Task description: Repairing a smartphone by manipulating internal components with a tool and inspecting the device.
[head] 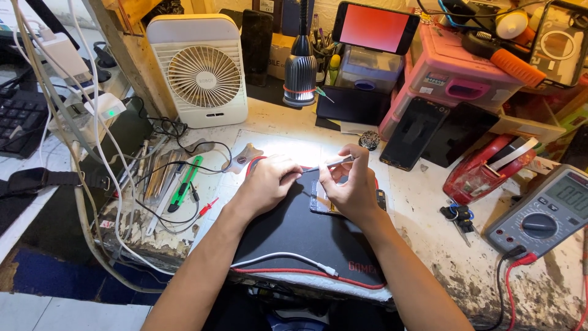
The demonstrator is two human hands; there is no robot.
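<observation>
The thin tool [329, 164] looks like shiny metal, the black mat [294, 230] looks soft and dull, the white fan [199, 67] is smooth plastic, the dark phone screens [413, 132] are glossy like glass, and the worn table top [484, 270] looks rough, chipped and stained.

A red-lit phone screen [375, 27] leans at the back, and a multimeter's grey-green display [568, 193] sits at the far right.
</observation>
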